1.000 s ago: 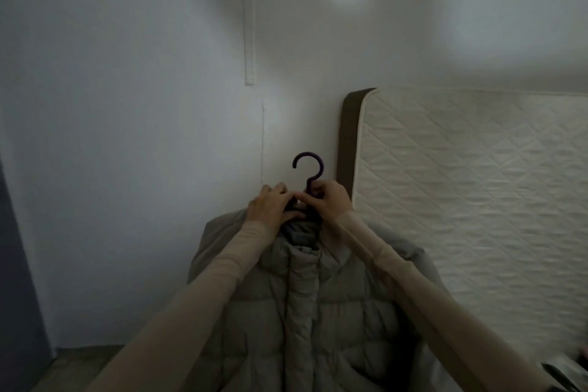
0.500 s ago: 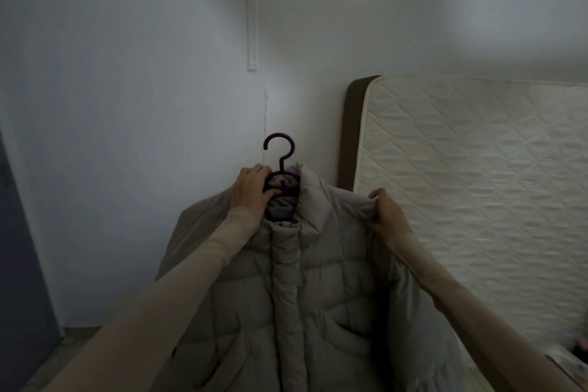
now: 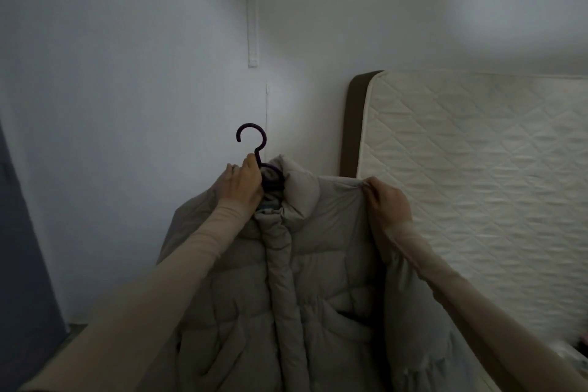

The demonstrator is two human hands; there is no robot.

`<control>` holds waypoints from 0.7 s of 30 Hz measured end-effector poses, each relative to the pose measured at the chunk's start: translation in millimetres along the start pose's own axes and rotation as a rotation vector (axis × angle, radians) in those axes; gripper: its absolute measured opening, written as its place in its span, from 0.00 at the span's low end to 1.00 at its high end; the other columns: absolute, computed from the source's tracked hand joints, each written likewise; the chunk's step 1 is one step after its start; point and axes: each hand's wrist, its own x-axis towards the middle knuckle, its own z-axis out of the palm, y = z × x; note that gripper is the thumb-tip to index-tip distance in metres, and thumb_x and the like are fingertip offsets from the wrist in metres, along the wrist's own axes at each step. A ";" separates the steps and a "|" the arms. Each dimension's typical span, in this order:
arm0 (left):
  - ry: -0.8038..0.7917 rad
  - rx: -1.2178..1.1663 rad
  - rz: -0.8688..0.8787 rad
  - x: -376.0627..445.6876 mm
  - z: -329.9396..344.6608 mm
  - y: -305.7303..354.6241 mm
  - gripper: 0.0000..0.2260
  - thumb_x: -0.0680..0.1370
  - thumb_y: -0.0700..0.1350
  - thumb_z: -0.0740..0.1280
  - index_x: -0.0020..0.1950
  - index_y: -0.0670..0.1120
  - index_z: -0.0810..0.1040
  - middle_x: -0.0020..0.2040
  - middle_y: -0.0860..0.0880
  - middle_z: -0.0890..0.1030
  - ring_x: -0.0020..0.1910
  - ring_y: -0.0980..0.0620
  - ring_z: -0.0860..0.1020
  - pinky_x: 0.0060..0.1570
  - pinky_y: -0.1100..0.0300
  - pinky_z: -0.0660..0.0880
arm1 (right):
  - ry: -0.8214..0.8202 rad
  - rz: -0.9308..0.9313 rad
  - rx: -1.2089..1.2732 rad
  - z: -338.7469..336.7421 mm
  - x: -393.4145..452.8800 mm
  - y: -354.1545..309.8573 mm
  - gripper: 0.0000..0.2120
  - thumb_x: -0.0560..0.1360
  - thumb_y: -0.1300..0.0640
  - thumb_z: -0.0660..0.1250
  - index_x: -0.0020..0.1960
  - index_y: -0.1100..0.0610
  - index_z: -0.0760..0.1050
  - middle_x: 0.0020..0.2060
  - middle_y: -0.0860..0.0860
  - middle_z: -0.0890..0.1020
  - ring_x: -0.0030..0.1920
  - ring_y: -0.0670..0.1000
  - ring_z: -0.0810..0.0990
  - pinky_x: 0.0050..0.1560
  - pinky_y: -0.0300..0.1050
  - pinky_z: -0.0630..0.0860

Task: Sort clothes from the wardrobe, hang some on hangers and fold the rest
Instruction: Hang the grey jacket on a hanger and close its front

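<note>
My left hand grips the hanger neck so the jacket hangs below; right hand pinches its shoulder, probably seating it; dim view.

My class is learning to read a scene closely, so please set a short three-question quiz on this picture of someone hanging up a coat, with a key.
1. True or false: the left hand grips the hanger just below its hook.
2. Which part of the coat does the right hand pinch?
A. the collar
B. the shoulder
C. a pocket
3. Fill the gap: the mattress stands on edge against the ____.

Key
1. True.
2. B, the shoulder, on the mattress side.
3. wall.
</note>
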 end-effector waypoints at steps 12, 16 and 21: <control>-0.132 -0.044 -0.016 4.3 -9.0 -6.4 0.22 0.76 0.38 0.63 0.67 0.35 0.60 0.60 0.37 0.74 0.58 0.36 0.73 0.56 0.50 0.68 | -0.233 0.380 0.266 4.4 26.2 3.2 0.13 0.79 0.53 0.60 0.51 0.57 0.81 0.53 0.55 0.81 0.57 0.54 0.76 0.49 0.42 0.68; -0.144 -0.037 0.024 5.3 -17.2 -6.1 0.24 0.76 0.39 0.63 0.69 0.35 0.58 0.62 0.38 0.73 0.58 0.36 0.73 0.55 0.51 0.68 | -0.254 0.481 0.349 -4.2 31.7 9.2 0.16 0.78 0.52 0.63 0.60 0.60 0.79 0.60 0.56 0.79 0.63 0.56 0.74 0.61 0.43 0.67; -0.141 -0.030 0.090 3.4 -23.8 7.6 0.21 0.76 0.37 0.62 0.67 0.35 0.60 0.59 0.37 0.75 0.56 0.38 0.75 0.53 0.52 0.69 | -0.343 0.549 0.509 -9.2 26.5 22.6 0.16 0.78 0.59 0.63 0.60 0.67 0.76 0.59 0.60 0.78 0.60 0.56 0.75 0.60 0.43 0.68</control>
